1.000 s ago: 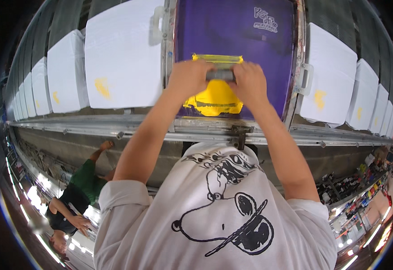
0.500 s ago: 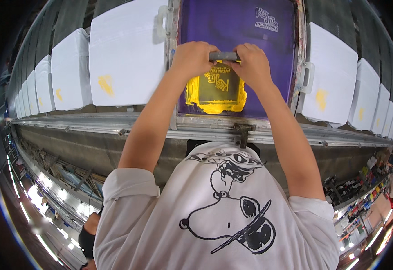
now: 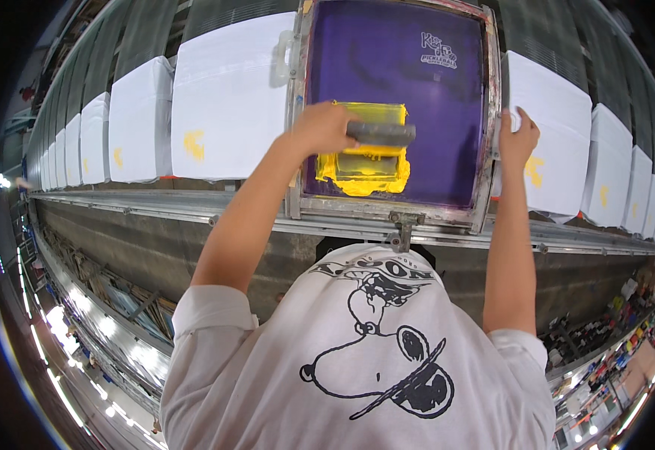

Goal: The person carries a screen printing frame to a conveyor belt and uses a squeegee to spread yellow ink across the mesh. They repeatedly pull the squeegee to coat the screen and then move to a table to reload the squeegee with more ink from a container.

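My left hand (image 3: 320,130) is closed round one end of a grey-handled squeegee (image 3: 383,134). The squeegee stands over yellow ink (image 3: 365,185) on the purple mesh of a screen-printing frame (image 3: 395,211). Part of the yellow-edged print area lies hidden beneath its handle and blade. At the frame's right side, my right hand (image 3: 519,136) is curled round the pale side handle, most of which its fingers cover. A small white design (image 3: 438,49) shows at the screen's upper right.
White fabric panels with yellow marks lie in a row on both sides, the nearest a left panel (image 3: 230,97) and a right panel (image 3: 552,127). A pale handle (image 3: 281,60) juts from the frame's left. A metal rail (image 3: 140,201) runs along the near edge, with a clamp (image 3: 404,225).
My right hand has let go of the squeegee and moved right to the frame's side handle. The squeegee, now in my left hand alone, sits slightly nearer me. The view has shifted slightly.
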Tool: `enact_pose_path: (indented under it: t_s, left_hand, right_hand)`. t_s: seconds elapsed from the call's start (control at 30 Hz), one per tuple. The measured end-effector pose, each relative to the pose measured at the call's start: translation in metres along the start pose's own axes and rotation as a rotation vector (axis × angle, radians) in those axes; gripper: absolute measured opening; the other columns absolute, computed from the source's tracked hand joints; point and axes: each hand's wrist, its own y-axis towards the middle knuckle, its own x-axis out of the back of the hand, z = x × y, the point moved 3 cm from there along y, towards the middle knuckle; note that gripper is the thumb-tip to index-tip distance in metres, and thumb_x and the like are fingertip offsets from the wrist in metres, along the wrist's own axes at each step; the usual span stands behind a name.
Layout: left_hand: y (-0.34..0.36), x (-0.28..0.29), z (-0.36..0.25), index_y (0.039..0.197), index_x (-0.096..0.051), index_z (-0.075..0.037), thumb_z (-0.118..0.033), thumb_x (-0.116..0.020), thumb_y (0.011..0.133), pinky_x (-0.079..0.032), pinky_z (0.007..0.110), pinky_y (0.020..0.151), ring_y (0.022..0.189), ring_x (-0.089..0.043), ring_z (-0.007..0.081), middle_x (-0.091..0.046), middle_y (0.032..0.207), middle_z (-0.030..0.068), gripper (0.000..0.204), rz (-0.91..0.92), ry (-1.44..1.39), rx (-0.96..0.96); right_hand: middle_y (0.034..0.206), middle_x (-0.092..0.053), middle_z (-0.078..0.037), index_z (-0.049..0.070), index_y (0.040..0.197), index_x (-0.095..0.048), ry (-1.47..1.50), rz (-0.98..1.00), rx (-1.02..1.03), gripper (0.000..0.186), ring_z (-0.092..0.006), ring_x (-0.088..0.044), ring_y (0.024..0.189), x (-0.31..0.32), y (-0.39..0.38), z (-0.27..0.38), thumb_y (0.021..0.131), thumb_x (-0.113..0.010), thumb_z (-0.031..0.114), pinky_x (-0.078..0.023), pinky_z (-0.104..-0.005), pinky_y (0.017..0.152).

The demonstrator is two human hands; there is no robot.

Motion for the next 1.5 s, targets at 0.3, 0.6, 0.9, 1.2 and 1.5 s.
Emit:
enact_pose_path:
  t_s: [0.3,0.6,0.9,1.2,1.5]
  left_hand:
    - [-0.049,-0.083,0.004,0.137,-0.063,-0.016,-0.006,-0.075,0.073,-0.045,0.047,0.107,0.128,-0.056,0.0358,-0.061,0.139,0.0117,0.065,-0.409,-0.039,-0.135]
    - [-0.145,-0.13,0.007,0.14,-0.06,-0.013,-0.002,-0.077,0.068,-0.044,0.047,0.11,0.131,-0.055,0.0334,-0.058,0.143,0.0116,0.075,-0.475,-0.035,-0.232]
    - [-0.118,-0.115,0.001,0.125,-0.071,-0.01,-0.01,-0.084,0.068,-0.049,0.044,0.103,0.119,-0.062,0.0347,-0.07,0.124,0.0116,0.058,-0.376,-0.156,-0.059]
    - [-0.127,-0.119,-0.022,0.126,-0.07,-0.009,-0.008,-0.08,0.077,-0.048,0.047,0.102,0.115,-0.065,0.0348,-0.072,0.119,0.0132,0.05,-0.381,0.022,-0.21]
    - [-0.035,0.004,0.02,0.112,-0.073,-0.015,-0.024,-0.073,0.085,-0.056,0.046,0.084,0.095,-0.071,0.0315,-0.074,0.099,0.0081,0.029,-0.303,0.106,-0.13]
  right_hand:
    - [0.096,-0.072,-0.013,-0.006,0.121,-0.07,0.537,0.222,-0.493,0.057,-0.0193,-0.064,0.086,-0.047,-0.001,-0.074,0.092,-0.075,0.042,-0.051,-0.0333,0.079]
    - [0.067,-0.051,0.004,0.006,0.105,-0.074,0.814,0.134,-0.694,0.042,-0.0046,-0.038,0.054,0.022,0.014,0.007,0.091,-0.078,0.046,-0.029,-0.0235,0.047]
    - [0.07,-0.051,0.006,0.01,0.119,-0.071,0.976,0.161,-0.659,0.037,-0.0027,-0.039,0.053,-0.026,-0.03,-0.014,0.095,-0.074,0.039,-0.026,-0.0207,0.044]
    - [0.078,-0.057,0.005,0.006,0.119,-0.07,0.989,0.162,-0.624,0.032,-0.0027,-0.044,0.065,-0.026,-0.051,-0.042,0.096,-0.076,0.027,-0.034,-0.0213,0.057]
    - [0.083,-0.059,0.003,0.006,0.127,-0.067,0.695,0.205,-0.529,0.042,-0.0053,-0.048,0.073,-0.034,-0.041,-0.009,0.095,-0.076,0.032,-0.039,-0.0224,0.066]
